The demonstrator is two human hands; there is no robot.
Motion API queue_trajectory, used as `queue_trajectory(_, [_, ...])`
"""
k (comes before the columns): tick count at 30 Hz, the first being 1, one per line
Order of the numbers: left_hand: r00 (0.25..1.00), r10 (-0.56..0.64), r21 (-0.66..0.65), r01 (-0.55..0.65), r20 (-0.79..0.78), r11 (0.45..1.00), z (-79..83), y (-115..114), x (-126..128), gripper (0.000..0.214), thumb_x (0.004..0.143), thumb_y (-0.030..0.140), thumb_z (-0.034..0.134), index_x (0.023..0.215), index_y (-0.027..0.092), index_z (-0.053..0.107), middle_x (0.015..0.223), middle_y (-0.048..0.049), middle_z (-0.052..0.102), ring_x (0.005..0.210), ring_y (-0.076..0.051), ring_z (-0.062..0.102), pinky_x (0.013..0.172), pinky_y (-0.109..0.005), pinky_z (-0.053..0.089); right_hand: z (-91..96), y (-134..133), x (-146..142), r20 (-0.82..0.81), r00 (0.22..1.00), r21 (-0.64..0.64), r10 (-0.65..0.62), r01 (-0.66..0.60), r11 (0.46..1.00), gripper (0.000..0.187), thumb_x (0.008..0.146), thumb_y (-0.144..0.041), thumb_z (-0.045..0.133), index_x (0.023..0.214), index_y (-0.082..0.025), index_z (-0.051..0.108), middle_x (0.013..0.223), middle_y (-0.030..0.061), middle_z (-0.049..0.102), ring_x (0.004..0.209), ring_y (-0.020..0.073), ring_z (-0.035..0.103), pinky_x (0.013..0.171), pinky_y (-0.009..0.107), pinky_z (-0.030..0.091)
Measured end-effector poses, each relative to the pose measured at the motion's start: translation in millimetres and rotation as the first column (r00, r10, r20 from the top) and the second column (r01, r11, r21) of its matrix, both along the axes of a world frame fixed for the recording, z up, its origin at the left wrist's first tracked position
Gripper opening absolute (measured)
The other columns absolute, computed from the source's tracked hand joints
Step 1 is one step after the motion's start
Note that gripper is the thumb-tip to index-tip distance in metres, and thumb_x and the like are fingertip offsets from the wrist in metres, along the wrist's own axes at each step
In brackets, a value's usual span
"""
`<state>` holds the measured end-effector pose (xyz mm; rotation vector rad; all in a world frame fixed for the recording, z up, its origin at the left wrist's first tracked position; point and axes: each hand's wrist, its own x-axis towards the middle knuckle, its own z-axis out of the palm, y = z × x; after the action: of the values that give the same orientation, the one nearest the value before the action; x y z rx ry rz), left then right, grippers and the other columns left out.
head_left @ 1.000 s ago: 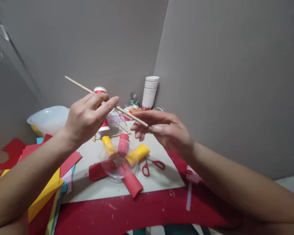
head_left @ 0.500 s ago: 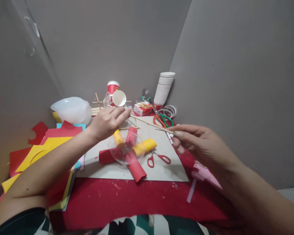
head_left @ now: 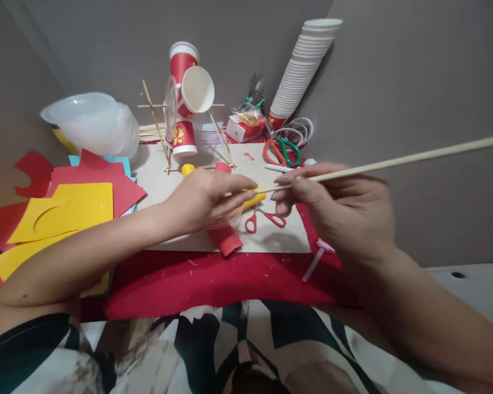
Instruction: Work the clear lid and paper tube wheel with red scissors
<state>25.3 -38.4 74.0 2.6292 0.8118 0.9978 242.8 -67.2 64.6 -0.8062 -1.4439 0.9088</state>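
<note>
A thin bamboo stick is held up over the board, its long end sticking out to the right. My right hand pinches it between thumb and fingers. At the stick's left tip, the fingertips of my left hand close on it. Below my left hand lie rolled paper tubes, a red one and a yellow one among them, with a clear plastic disc mostly hidden by the hand. Red-handled scissors rest beside the tubes.
A stick frame carrying red paper cups stands at the back. Behind the board are stacked white cups, green-handled scissors and a small box. Coloured paper and a plastic bag lie left.
The view has tilted downward. My hands have come closer together along the stick, and its long end now points out to the right past my right hand.
</note>
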Motion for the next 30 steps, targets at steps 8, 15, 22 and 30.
queue_trajectory(8, [0.846,0.489,-0.487,-0.341,0.214,0.804,-19.1,15,-63,0.015,0.087,0.025,0.062,0.082,0.017,0.074,0.071,-0.0019,0.073,0.065,-0.012,0.067,0.057,-0.021,0.056,2.3,27,-11,0.065,0.996,0.054,-0.067,0.063,0.997,0.027,0.086,-0.046,0.077,0.08,-0.021,0.069,0.063,-0.0029,0.071,0.049,0.0108,0.066,0.046,0.024,0.056])
queue_trajectory(15, [0.852,0.523,-0.37,-0.475,0.035,0.798,-50.2,14,-64,0.018,0.082,0.026,0.06,0.091,0.02,0.074,0.085,-0.003,0.078,0.074,-0.017,0.069,0.066,-0.028,0.054,-12.2,56,-34,0.337,0.941,0.153,0.009,-0.064,0.986,0.023,0.099,-0.039,0.061,0.083,-0.023,0.064,0.069,-0.0045,0.067,0.051,0.0063,0.062,0.047,0.021,0.05])
queue_trajectory(22, [0.808,0.587,-0.441,-0.549,-0.061,0.71,-50.7,15,-60,0.03,0.084,0.032,0.061,0.111,0.02,0.069,0.095,-0.006,0.072,0.074,-0.018,0.065,0.071,-0.034,0.054,-24.9,72,-41,0.4,0.916,0.179,0.039,-0.12,0.976,0.028,0.098,-0.044,0.061,0.081,-0.023,0.063,0.067,-0.0024,0.066,0.049,0.009,0.06,0.046,0.024,0.048])
queue_trajectory(30, [0.808,0.578,-0.595,-0.41,0.113,0.691,-62.1,16,-58,0.04,0.078,0.025,0.068,0.118,0.019,0.064,0.109,-0.0056,0.066,0.062,-0.011,0.06,0.06,-0.028,0.05,-20.4,75,-44,0.494,0.869,0.244,-0.015,-0.122,0.962,0.026,0.098,-0.039,0.062,0.078,-0.022,0.065,0.07,0.0002,0.065,0.054,0.0113,0.061,0.049,0.027,0.049])
